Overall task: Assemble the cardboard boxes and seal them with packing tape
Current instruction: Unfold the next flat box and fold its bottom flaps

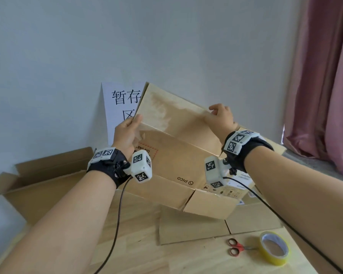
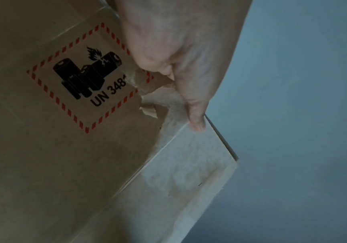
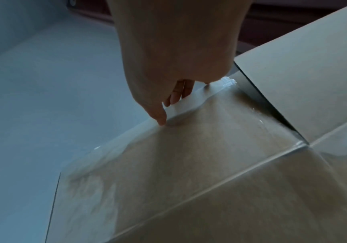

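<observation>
Head view, from the left: an opened-out cardboard sheet lies flat on the wooden table against the pale wall. The left hand grips the left edge of a flattened cardboard box held up off the table and tilted — thumb on the near face, fingers hidden behind it. A battery warning label with a red dashed border sits just beside that thumb. Behind the box a paper sign hangs on the wall. The right hand pinches the top-right edge of the box's upper flap, fingers curled over it. More flat cardboard lies under the box; near it, red-handled scissors touch a yellow tape roll. A pink curtain hangs at far right.
</observation>
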Available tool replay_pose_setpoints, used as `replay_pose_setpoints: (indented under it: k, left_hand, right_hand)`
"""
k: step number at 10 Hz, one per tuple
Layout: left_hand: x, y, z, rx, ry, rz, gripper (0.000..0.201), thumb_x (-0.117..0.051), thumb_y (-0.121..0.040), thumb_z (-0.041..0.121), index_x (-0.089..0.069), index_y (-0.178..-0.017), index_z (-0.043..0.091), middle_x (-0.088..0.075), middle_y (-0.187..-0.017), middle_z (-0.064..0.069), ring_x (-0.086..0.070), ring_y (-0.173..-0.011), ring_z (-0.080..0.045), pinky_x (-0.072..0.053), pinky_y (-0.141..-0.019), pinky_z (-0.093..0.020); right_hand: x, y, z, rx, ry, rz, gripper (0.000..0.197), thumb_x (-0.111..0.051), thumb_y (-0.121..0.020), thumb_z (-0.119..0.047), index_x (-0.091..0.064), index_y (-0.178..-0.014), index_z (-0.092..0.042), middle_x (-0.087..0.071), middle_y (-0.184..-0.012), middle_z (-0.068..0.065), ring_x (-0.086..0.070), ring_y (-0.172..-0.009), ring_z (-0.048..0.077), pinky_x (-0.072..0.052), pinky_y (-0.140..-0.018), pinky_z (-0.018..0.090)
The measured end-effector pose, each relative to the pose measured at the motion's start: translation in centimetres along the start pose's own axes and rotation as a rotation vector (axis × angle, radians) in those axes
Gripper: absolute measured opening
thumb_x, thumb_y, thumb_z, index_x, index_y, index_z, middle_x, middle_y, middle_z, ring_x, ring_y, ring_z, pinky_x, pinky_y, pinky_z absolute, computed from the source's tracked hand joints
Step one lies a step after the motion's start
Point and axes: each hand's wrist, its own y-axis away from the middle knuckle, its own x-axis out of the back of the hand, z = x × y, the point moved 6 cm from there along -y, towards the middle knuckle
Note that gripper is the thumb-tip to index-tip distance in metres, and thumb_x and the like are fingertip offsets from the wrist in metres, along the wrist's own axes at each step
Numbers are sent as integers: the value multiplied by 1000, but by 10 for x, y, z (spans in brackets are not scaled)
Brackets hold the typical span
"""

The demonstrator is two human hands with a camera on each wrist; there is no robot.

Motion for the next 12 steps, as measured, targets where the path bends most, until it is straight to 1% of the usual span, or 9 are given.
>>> replay_pose_setpoints:
  k: [1, 3, 4, 5, 6, 8, 10, 11, 12]
  left_hand:
    - [4, 3, -10, 23, 29, 18, 25, -63, -90, 35, -63, -95, 11, -58, -68, -9, -52, -53, -19, -42, -54, -30]
    - [13, 7, -38, 60, 63, 45, 27, -65, -88, 37, -63, -94, 11, -58, -71, -11, -53, -56, -21, -43, -55, -30]
    - [18, 9, -46, 98, 5, 27, 38, -57, -92, 43, -59, -97, 6, -59, -69, -13, -55, -51, -20, -47, -50, -25]
    - [24, 8, -54, 260, -125, -19, 70, -43, -89, 65, -61, -103, -1, -67, -74, -15, -61, -53, -24, -50, -57, -31]
    - [30, 4, -53, 416, -11, -27, 73, -32, -86, 73, -67, -96, 10, -73, -80, -12, -67, -69, -28, -54, -68, -40]
    - [35, 3, -28, 490, -470, -217, 19, -54, -95, 25, -59, -81, 13, -64, -83, -3, -60, -70, -14, -44, -46, -19]
    - [34, 19, -68, 623, -781, -352, 13, -55, -94, 16, -63, -88, 7, -66, -81, -5, -60, -55, -11, -42, -47, -17]
    - [44, 13, -94, 658, -695, -269, 20, -50, -96, 13, -61, -86, 0, -64, -83, -14, -63, -47, -14, -46, -42, -18]
    - [54, 6, -116, 723, -686, -188, 36, -34, -101, 14, -54, -75, 2, -61, -63, -9, -58, -56, -19, -49, -52, -25]
  right_hand:
    - [-5, -2, 4, 22, 101, -54, 32, -47, -84, -43, -55, -114, -34, -47, -113, -9, -49, -104, 19, -20, -91, 31]
    - [-27, 1, 3, -13, 102, -216, 36, -61, -76, -50, -57, -103, -26, -58, -112, 9, -58, -95, 27, -49, -86, 40]
    - [-28, 2, -5, 49, 99, -159, 29, -66, -82, -32, -59, -105, -15, -59, -109, 12, -56, -97, 29, -49, -80, 37]
    - [-26, 5, -14, 153, 126, -70, 30, -66, -84, -28, -60, -108, -11, -60, -106, 9, -45, -109, 28, -43, -90, 42]
    - [-29, 10, -21, 267, 193, -58, 34, -66, -85, -29, -59, -113, -11, -59, -113, 5, -41, -112, 27, -37, -92, 39]
    - [-43, 21, -25, 364, 282, -114, 24, -64, -86, -28, -60, -105, -14, -57, -108, 3, -39, -112, 25, -32, -92, 38]
    - [-52, 30, -13, 420, 365, -193, 18, -60, -89, -24, -60, -104, -14, -55, -107, -1, -38, -113, 22, -26, -90, 34]
    - [-53, 32, -9, 387, 349, -207, 18, -61, -89, -27, -59, -103, -16, -55, -107, -2, -38, -111, 21, -24, -86, 32]
    - [-55, 35, -4, 368, 344, -211, 19, -61, -88, -28, -59, -103, -17, -56, -107, -2, -39, -111, 21, -25, -87, 32]
